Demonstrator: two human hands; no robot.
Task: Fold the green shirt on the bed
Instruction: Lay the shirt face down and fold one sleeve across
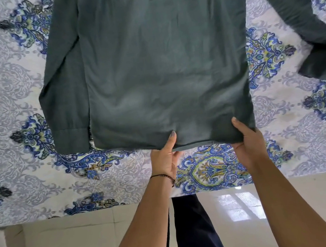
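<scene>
Green shirt (160, 62) lying spread on the bed (21, 181), whose sheet bears a blue, grey and yellow floral print. The hem faces the person, and the upper part runs out of the top of the view. The sleeve on the person's left (65, 84) lies straight down along the body of the shirt, its cuff (72, 140) near the hem. The sleeve on the person's right (298, 14) angles outward across the sheet. Both hands are clamped on the hem, set apart from each other. The left hand (166, 157) pinches it near the middle, thumb on top and fingers beneath. The right hand (246, 141) pinches it near the right corner in the same manner. A dark bracelet (164, 176) circles the left wrist. Below the bed, a pale glossy floor (251, 215) and a dark trouser leg (194, 232) are visible.
</scene>
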